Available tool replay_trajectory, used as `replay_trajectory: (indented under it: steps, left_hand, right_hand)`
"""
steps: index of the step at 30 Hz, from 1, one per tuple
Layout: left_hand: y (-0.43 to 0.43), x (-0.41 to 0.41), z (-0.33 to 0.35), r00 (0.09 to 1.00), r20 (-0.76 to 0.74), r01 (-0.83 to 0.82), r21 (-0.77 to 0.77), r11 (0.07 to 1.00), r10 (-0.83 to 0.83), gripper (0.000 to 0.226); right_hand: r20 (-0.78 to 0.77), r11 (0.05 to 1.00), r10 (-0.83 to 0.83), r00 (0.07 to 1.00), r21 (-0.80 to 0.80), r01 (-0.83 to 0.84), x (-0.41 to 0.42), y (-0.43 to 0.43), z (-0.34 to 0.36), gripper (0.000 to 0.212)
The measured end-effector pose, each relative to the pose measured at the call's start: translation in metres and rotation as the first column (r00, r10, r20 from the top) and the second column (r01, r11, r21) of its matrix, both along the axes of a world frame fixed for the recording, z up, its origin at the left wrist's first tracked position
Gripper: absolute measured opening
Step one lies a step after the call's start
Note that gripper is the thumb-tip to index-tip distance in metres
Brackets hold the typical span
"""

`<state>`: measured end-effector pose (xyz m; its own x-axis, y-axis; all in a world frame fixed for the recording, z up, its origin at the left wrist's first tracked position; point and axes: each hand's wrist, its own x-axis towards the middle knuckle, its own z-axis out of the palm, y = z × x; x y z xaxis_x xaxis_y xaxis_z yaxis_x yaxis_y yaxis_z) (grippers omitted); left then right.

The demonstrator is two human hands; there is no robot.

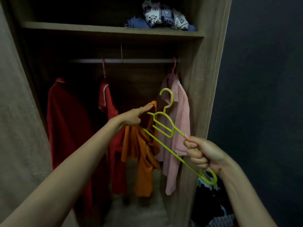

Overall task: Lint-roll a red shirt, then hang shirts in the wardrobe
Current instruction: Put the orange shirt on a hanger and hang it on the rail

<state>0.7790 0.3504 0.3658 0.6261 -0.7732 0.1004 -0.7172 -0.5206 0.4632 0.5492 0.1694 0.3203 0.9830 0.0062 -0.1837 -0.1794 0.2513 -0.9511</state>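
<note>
The wardrobe fills most of the frame, its rail running across the upper middle. Two red shirts already hang at the left and a pink shirt hangs at the far right of the rail. That leaves a gap between them, which I judge is meant for the orange shirt. It dangles in the centre, off the rail, soft and limp, light enough to hang from a few fingertips and bunching on itself. I would take it at the collar and shoulder seams, where the cloth is doubled and will not slide. The green hanger slants from centre to lower right, thin stiff plastic, light and a little springy. It is best held by one shoulder arm while the other arm feeds into the neck opening. My left hand pinches the top of the orange shirt, forefinger stretched out under the cloth. My right hand is clenched in a fist round the hanger's near arm.
</note>
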Motion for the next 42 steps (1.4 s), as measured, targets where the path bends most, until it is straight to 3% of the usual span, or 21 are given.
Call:
replay_trajectory:
  steps: [5, 8, 10, 12, 15, 17, 19, 21, 23, 24, 25, 26, 27, 29, 30, 32, 34, 35, 37, 39, 42]
  left_hand:
    - [-0.014, -0.046, 0.010, 0.979, 0.113, 0.170, -0.005, 0.985, -0.169, 0.084]
    - [-0.009, -0.064, 0.029, 0.954, 0.160, 0.280, -0.171, 0.945, -0.254, 0.071]
    - [0.000, -0.058, 0.038, 0.937, 0.212, 0.335, -0.326, 0.884, -0.277, 0.052]
    - [0.008, -0.045, 0.045, 0.897, 0.405, 0.302, -0.265, 0.916, -0.179, 0.033]
    - [0.006, -0.032, 0.046, 0.807, 0.577, 0.207, -0.076, 0.976, -0.126, 0.036]
    - [0.004, -0.030, 0.047, 0.801, 0.591, 0.225, -0.155, 0.962, -0.093, 0.033]
    - [0.004, -0.029, 0.048, 0.792, 0.610, 0.230, -0.263, 0.937, -0.023, 0.039]
    - [0.005, -0.028, 0.048, 0.763, 0.644, 0.209, -0.330, 0.920, 0.058, 0.044]
    - [0.005, -0.029, 0.049, 0.750, 0.650, 0.184, -0.389, 0.902, 0.127, 0.041]
    - [0.006, -0.030, 0.051, 0.745, 0.649, 0.176, -0.411, 0.894, 0.152, 0.039]
    - [0.007, -0.031, 0.052, 0.741, 0.651, 0.174, -0.426, 0.888, 0.167, 0.038]
    - [0.008, -0.033, 0.054, 0.740, 0.650, 0.174, -0.434, 0.884, 0.173, 0.036]
    - [0.010, -0.036, 0.056, 0.744, 0.646, 0.179, -0.440, 0.880, 0.172, 0.035]
    - [0.015, -0.043, 0.060, 0.759, 0.631, 0.196, -0.456, 0.868, 0.159, 0.030]
    - [0.019, -0.045, 0.062, 0.766, 0.622, 0.199, -0.469, 0.861, 0.161, 0.028]
    - [0.032, -0.045, 0.066, 0.767, 0.609, 0.179, -0.504, 0.845, 0.201, 0.024]
    - [0.053, -0.037, 0.065, 0.748, 0.615, 0.140, -0.514, 0.846, 0.249, 0.022]
    - [0.066, -0.030, 0.063, 0.733, 0.624, 0.116, -0.508, 0.854, 0.271, 0.022]
    - [0.092, -0.016, 0.053, 0.720, 0.628, 0.059, -0.479, 0.876, 0.295, 0.021]
    - [0.109, -0.008, 0.042, 0.732, 0.619, 0.010, -0.429, 0.903, 0.286, 0.024]
    - [0.109, -0.004, 0.027, 0.727, 0.638, -0.016, -0.354, 0.935, 0.254, 0.030]
  right_hand:
    - [0.041, 0.996, -0.044, 0.998, 0.076, 0.041, 0.023, 0.000, -0.012, 0.046]
    - [0.131, 0.995, -0.017, 0.991, 0.104, 0.004, 0.023, -0.010, -0.017, 0.042]
    - [0.172, 0.996, 0.002, 0.985, 0.084, -0.016, 0.018, -0.021, -0.012, 0.042]
    - [0.209, 0.999, 0.015, 0.978, 0.033, -0.022, 0.013, -0.032, -0.003, 0.043]
    - [0.265, 0.993, -0.001, 0.964, -0.117, 0.033, 0.011, -0.045, 0.012, 0.044]
    - [0.305, 0.936, -0.060, 0.951, -0.313, 0.160, 0.011, -0.046, 0.023, 0.046]
    - [0.418, 0.750, -0.182, 0.890, -0.526, 0.401, 0.014, -0.045, 0.031, 0.049]
    - [0.684, 0.388, -0.279, 0.674, -0.562, 0.730, 0.018, -0.045, 0.031, 0.038]
    - [0.925, -0.014, -0.234, 0.300, -0.312, 0.950, 0.023, -0.039, 0.020, 0.023]
    - [0.977, -0.104, -0.167, 0.132, -0.151, 0.983, 0.025, -0.029, 0.014, 0.020]
    - [0.996, -0.106, -0.083, 0.042, -0.051, 0.993, 0.029, -0.018, 0.006, 0.021]
    - [0.999, -0.052, 0.011, 0.049, -0.048, 0.997, 0.033, -0.006, -0.004, 0.023]
    - [0.985, 0.019, 0.084, 0.152, -0.154, 0.988, 0.038, 0.006, -0.013, 0.027]
    - [0.839, 0.091, 0.115, 0.532, -0.543, 0.835, 0.053, 0.019, -0.028, 0.040]
    - [0.706, 0.067, 0.098, 0.701, -0.708, 0.703, 0.061, 0.018, -0.033, 0.048]
    - [0.477, -0.073, 0.047, 0.878, -0.875, 0.479, 0.076, 0.004, -0.042, 0.059]
    - [0.447, -0.115, 0.010, 0.894, -0.888, 0.445, 0.074, -0.017, -0.044, 0.057]
    - [0.508, -0.098, -0.001, 0.862, -0.858, 0.505, 0.068, -0.028, -0.040, 0.053]
    - [0.710, -0.089, 0.010, 0.705, -0.701, 0.707, 0.050, -0.046, -0.031, 0.050]
    - [0.838, -0.147, 0.088, 0.538, -0.523, 0.840, 0.040, -0.054, -0.020, 0.054]
    - [0.867, -0.152, 0.219, 0.447, -0.422, 0.894, 0.056, -0.043, -0.005, 0.046]
